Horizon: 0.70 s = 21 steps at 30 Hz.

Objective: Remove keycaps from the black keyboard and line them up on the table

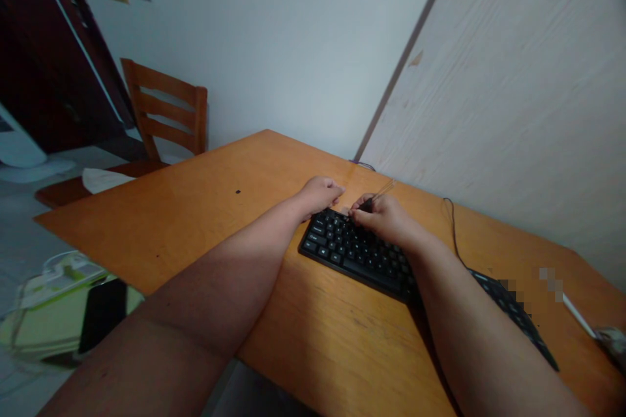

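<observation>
The table (205, 199) bears the keyboard (349, 254), and well to the keyboard's left a pale green surface (29, 322) holds a dark phone (102, 313). The left hand (320, 195) is at the keyboard's far left corner, fingers curled (whether they grip anything, I cannot tell). At the keyboard's far edge, the right hand (384, 215) has its fingers closed around a slim dark tool (366, 206). A small black piece (238, 192) lies left of the keyboard.

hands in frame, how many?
2. The left hand is at the far-left corner of the black keyboard; the right hand is by its far edge, gripping a small dark object. Some fingers are hidden; no other hands show.
</observation>
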Each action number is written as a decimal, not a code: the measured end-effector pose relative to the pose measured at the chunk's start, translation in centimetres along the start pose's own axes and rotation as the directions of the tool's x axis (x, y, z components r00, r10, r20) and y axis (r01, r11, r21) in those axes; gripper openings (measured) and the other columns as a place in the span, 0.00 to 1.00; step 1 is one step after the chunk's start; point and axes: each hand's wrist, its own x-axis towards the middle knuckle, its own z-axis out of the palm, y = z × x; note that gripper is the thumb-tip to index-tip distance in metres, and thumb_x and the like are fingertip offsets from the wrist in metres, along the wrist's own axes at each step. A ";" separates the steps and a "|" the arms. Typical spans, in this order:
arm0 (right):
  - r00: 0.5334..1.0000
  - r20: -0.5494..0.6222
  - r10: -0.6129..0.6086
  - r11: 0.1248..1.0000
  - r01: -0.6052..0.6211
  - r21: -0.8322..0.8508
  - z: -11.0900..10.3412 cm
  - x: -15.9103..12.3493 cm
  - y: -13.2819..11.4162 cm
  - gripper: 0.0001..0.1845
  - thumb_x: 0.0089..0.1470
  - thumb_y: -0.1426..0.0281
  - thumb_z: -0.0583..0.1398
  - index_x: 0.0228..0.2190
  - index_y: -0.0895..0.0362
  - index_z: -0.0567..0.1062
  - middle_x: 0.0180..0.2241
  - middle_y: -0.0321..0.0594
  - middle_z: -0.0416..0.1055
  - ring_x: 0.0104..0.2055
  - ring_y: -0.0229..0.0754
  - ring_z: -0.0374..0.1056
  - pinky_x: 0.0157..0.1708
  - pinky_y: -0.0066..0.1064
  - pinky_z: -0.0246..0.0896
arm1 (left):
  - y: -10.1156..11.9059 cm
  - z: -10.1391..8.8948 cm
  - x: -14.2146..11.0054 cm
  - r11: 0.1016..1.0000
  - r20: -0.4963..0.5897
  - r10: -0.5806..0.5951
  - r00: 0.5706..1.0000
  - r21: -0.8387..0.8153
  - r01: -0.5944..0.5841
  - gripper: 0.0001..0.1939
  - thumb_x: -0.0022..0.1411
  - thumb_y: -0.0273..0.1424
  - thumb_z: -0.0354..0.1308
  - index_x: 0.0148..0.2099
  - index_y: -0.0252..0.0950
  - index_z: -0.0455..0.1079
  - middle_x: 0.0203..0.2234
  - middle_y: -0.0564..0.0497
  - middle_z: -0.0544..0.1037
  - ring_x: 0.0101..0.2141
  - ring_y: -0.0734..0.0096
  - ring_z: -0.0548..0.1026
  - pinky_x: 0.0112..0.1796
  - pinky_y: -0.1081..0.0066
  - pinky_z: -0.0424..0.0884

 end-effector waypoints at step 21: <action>0.995 -0.021 -0.100 0.988 0.097 -0.120 0.3 -0.3 -0.5 0.08 0.52 0.66 0.59 0.26 0.57 0.74 0.27 0.39 0.73 0.26 0.37 0.66 0.26 0.30 0.58 | 0.4 0.3 -0.2 0.995 -0.010 0.033 0.999 0.091 -0.032 0.13 0.57 0.38 0.56 0.28 0.33 0.71 0.21 0.50 0.74 0.22 0.75 0.67 0.25 0.73 0.61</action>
